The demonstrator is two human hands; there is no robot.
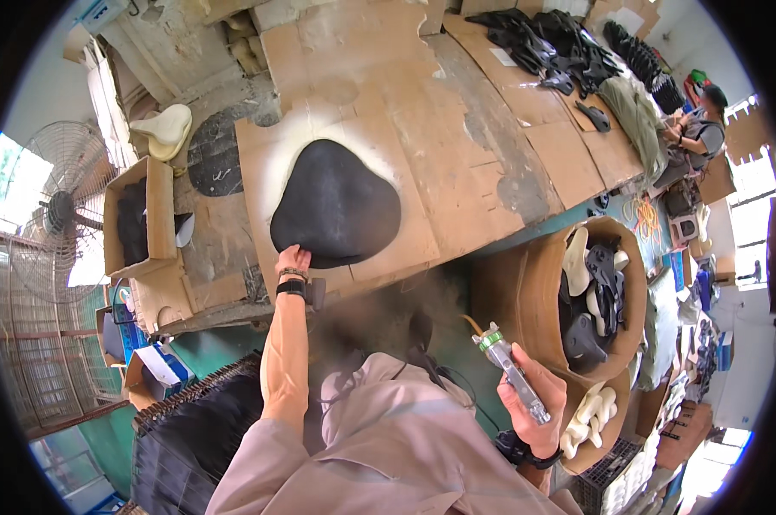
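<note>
A black, smooth saddle cover (336, 206) lies on the cardboard-covered table in front of me, its narrow end pointing away. Whitish residue rings it on the cardboard. My left hand (294, 260) is at its near left edge, the fingers closed on the rim. Off the table to the right, my right hand (536, 399) is wrapped round a slim silver hand tool (517, 373) with a green collar. A thin orange-tan tube shows by the tool's far end; its exact kind is unclear. Both wrists wear dark bands.
A cream foam saddle pad (166, 129) and an open carton (139, 219) of black pieces sit at the table's left. Black parts (547, 51) are heaped far right. Right of me stands a large carton (512, 300) of saddle parts. A fan (60, 206) stands left; a person (701, 129) sits far right.
</note>
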